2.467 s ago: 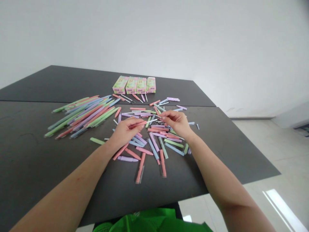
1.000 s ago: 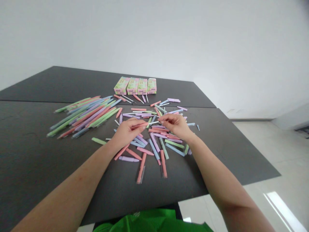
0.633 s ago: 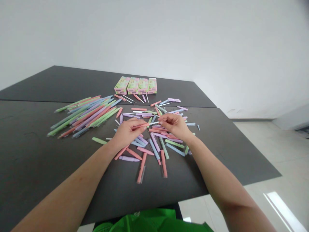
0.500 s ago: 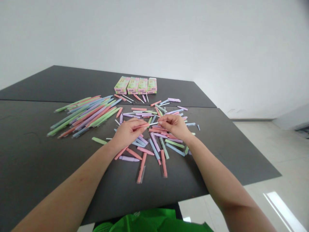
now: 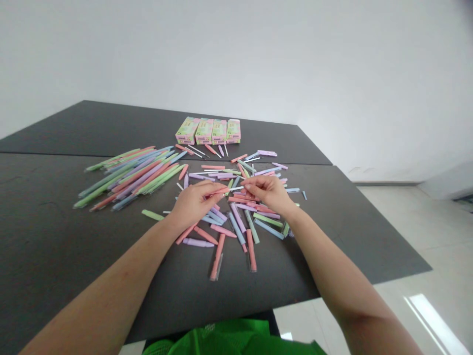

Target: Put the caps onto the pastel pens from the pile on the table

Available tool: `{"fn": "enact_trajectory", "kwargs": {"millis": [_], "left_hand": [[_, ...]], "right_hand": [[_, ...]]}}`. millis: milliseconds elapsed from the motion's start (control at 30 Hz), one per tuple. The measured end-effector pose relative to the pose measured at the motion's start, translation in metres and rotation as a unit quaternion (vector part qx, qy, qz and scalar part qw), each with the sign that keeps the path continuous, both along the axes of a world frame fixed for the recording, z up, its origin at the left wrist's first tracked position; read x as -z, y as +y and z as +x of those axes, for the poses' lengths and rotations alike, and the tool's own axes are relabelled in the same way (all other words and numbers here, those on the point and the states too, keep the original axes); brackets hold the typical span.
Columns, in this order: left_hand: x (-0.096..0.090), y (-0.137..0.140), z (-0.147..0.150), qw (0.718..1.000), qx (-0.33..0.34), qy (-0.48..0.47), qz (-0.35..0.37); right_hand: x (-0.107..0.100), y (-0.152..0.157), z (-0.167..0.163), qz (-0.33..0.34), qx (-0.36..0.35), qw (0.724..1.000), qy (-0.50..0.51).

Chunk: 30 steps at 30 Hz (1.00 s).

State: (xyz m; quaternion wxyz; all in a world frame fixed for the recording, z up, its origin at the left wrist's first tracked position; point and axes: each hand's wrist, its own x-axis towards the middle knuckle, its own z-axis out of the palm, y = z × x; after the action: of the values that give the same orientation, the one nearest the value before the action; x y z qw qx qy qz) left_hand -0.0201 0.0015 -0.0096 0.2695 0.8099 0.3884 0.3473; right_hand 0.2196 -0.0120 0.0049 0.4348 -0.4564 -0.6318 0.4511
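Note:
My left hand point(image 5: 197, 201) is closed on a pink pen barrel point(image 5: 221, 191). A thin white refill point(image 5: 235, 188) runs from the end of the barrel to my right hand point(image 5: 268, 192), whose thumb and fingertips pinch it. Both hands hover over a scatter of pastel pen parts in pink, purple, blue and green. Close beneath them lie a purple pen part point(image 5: 237, 217), a blue one point(image 5: 237, 231) and a green one point(image 5: 268, 220). Nearest to me, two pink pieces point(image 5: 252, 250) sit partly in clear sleeves.
On the left lies a pile of long pastel pens point(image 5: 133, 177) in clear wrappers. Several small pink and green boxes point(image 5: 204, 132) stand in a row at the back. A seam point(image 5: 55, 154) crosses the dark table, and a white wall rises behind it.
Both hands keep almost the same place and grip. My right fingertips have shifted very slightly along the white refill. The pen parts on the table lie as before.

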Motion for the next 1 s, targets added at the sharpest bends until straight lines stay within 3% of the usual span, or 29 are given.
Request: {"fn": "enact_trajectory", "kwargs": {"millis": [133, 300, 500, 1000], "left_hand": [[-0.0014, -0.0008, 0.0008, 1.0, 0.012, -0.011, 0.004], [-0.0068, -0.0021, 0.0004, 1.0, 0.021, -0.01, -0.012], [-0.0048, -0.0012, 0.0005, 0.999, 0.03, -0.019, -0.032], [-0.0004, 0.0014, 0.0001, 0.997, 0.023, -0.047, -0.051]], "right_hand": [[0.0015, 0.0004, -0.0009, -0.026, -0.001, 1.0, 0.011], [-0.002, 0.0025, 0.0008, 0.0, 0.041, 0.999, 0.008], [-0.0077, 0.0025, 0.0048, -0.031, -0.007, 0.998, 0.051], [-0.0032, 0.002, -0.0003, -0.015, 0.001, 0.999, 0.049]]}}
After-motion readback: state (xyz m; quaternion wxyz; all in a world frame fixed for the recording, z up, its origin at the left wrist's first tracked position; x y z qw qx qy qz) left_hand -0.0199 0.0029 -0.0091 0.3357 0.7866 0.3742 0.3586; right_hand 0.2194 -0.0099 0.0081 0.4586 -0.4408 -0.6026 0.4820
